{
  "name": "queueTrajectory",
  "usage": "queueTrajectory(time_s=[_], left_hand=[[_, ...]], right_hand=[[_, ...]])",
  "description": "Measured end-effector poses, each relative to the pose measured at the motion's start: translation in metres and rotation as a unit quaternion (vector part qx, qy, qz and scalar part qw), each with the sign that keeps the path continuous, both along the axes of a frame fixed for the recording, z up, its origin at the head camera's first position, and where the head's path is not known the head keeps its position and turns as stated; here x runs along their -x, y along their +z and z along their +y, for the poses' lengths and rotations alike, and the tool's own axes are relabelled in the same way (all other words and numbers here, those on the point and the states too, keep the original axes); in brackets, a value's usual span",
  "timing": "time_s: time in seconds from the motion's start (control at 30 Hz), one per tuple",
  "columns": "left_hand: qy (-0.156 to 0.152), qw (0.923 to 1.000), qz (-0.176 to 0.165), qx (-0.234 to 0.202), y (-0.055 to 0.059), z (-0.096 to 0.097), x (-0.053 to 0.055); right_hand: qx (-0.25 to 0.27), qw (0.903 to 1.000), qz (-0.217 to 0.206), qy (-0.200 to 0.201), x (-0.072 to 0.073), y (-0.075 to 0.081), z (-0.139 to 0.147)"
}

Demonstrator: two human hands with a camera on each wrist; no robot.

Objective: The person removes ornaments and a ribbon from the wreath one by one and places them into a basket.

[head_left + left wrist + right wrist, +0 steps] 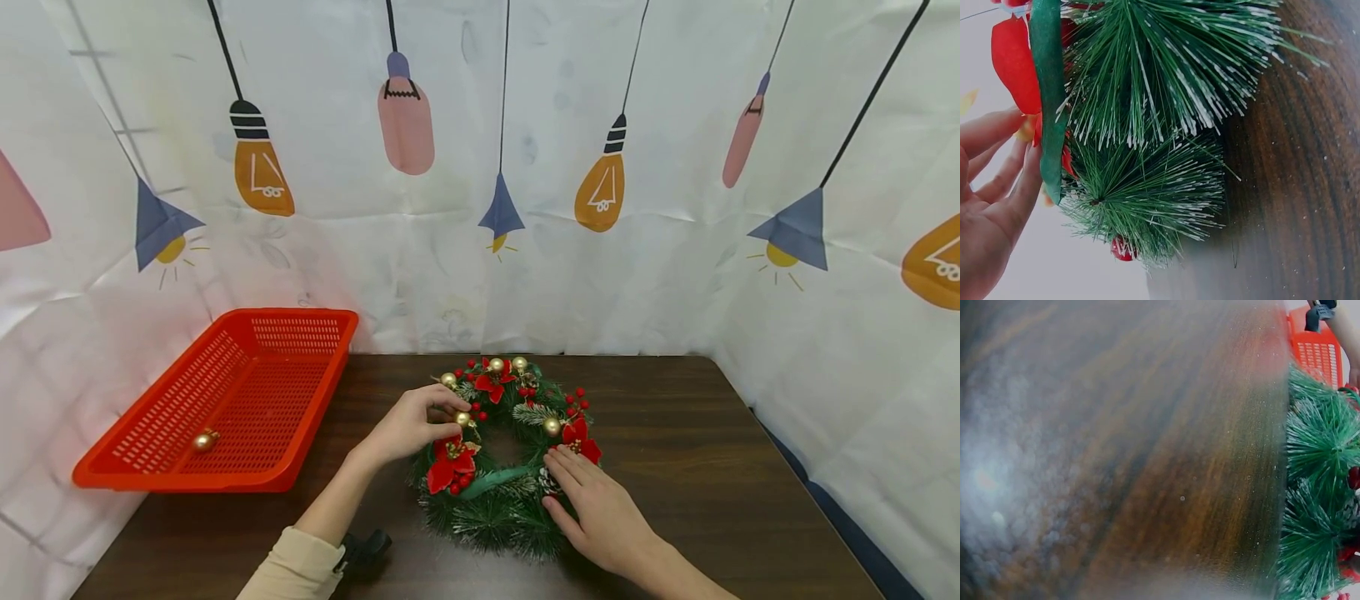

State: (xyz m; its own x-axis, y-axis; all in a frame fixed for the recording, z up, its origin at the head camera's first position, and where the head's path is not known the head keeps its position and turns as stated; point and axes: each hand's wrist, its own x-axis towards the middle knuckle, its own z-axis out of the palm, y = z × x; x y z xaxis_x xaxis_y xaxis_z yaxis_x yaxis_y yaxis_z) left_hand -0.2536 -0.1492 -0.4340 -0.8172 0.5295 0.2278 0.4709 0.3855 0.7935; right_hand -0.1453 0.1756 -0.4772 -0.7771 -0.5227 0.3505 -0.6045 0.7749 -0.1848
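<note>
Head view: wreath on the table, itemised left to right

Basket, red, perforated: one. Stands at the table's left, near the left arm, presumably for easy reach. Contents in sight: one loose gold ball.

Wrist device, black: one, at the left cuff.

Left hand: one. Grip closed, thumb and fingers pinching a gold ball at the wreath's left side; a fingertip hold, apparently for fine placing. Whether the ball is fastened cannot be told.

Wreath: one, green with frosted tips, lying flat at the table's middle, between both hands, likely so each can reach it. Fitted with:
- other gold balls: four;
- red flowers: three;
- green strip: one, across the near side;
- red berries: several, too small to count surely.

Right hand: one. Grip relaxed, fingers extended and resting on the wreath's right near side, seemingly to steady it.
</note>
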Motion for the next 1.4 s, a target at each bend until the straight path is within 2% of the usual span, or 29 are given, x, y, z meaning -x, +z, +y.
queueTrajectory(time_s=[0.27, 0.6, 0.9, 1.23, 1.4], left_hand=[[0.008, 0.9997, 0.011, -0.022, -0.002, 0.003, -0.001], [0.016, 0.9995, 0.025, -0.011, -0.005, 0.006, -0.002], [0.052, 0.9983, 0.023, -0.013, 0.001, 0.003, -0.004], [0.067, 0.9974, 0.013, -0.026, 0.006, -0.005, -0.007], [0.063, 0.9976, 0.010, -0.027, 0.007, -0.008, -0.009]], right_hand=[[0.000, 0.9999, 0.016, 0.003, 0.000, 0.000, -0.001], [-0.002, 1.0000, 0.003, 0.002, -0.001, 0.001, 0.000], [-0.003, 1.0000, -0.005, 0.002, -0.001, 0.002, -0.001], [-0.007, 0.9999, -0.012, -0.001, -0.001, 0.003, -0.001], [-0.007, 0.9999, -0.012, -0.001, -0.001, 0.003, -0.001]])
